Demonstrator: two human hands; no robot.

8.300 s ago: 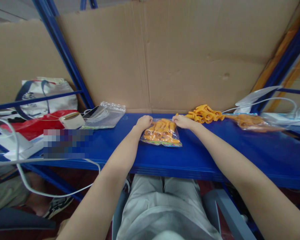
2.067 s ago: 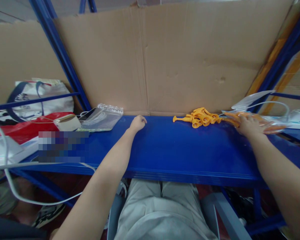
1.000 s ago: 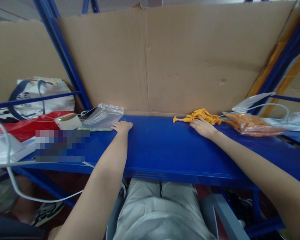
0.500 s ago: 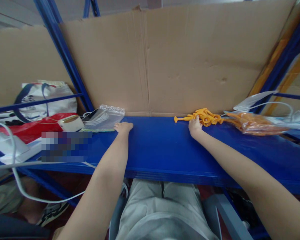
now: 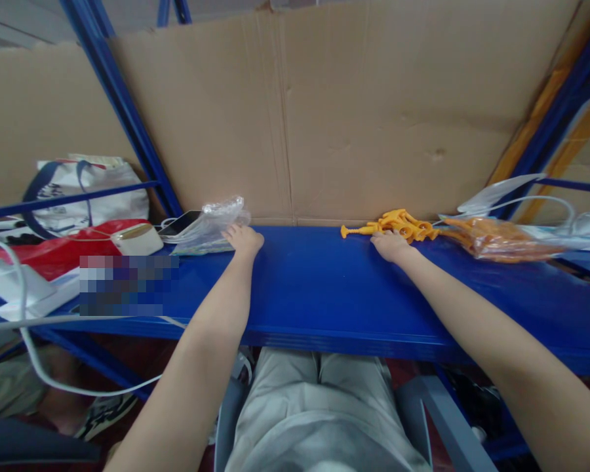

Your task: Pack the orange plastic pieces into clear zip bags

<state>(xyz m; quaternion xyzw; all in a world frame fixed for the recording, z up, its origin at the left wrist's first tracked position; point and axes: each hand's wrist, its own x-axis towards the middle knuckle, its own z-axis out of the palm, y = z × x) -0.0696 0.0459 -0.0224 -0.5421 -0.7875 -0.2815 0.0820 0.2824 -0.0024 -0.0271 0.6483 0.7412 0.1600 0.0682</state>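
My left hand (image 5: 246,240) is at the right edge of a clear plastic bag (image 5: 209,233), its fingers closed on the film, which is crumpled and raised there. My right hand (image 5: 391,247) lies low at the front of a small pile of yellow-orange plastic parts (image 5: 408,226). Its fingers are stretched out and touch or nearly touch the pile; no part is lifted in it. One long part with a flared end (image 5: 356,231) points left out of the pile. Several parts have round, cup-like openings.
A blue shelf top (image 5: 314,288) runs before a cardboard wall (image 5: 344,111). On the left are a phone (image 5: 181,224), a white-and-gold box (image 5: 137,238), a red bag (image 5: 73,252), a tote bag (image 5: 91,196) and a white cable (image 5: 24,288). A bag of orange parts (image 5: 501,239) lies right.
The clear bag has crumpled and its edge has risen under my left hand. My right hand has drawn slightly back toward me and flattened beside the pile; its fingers were up among the parts before.
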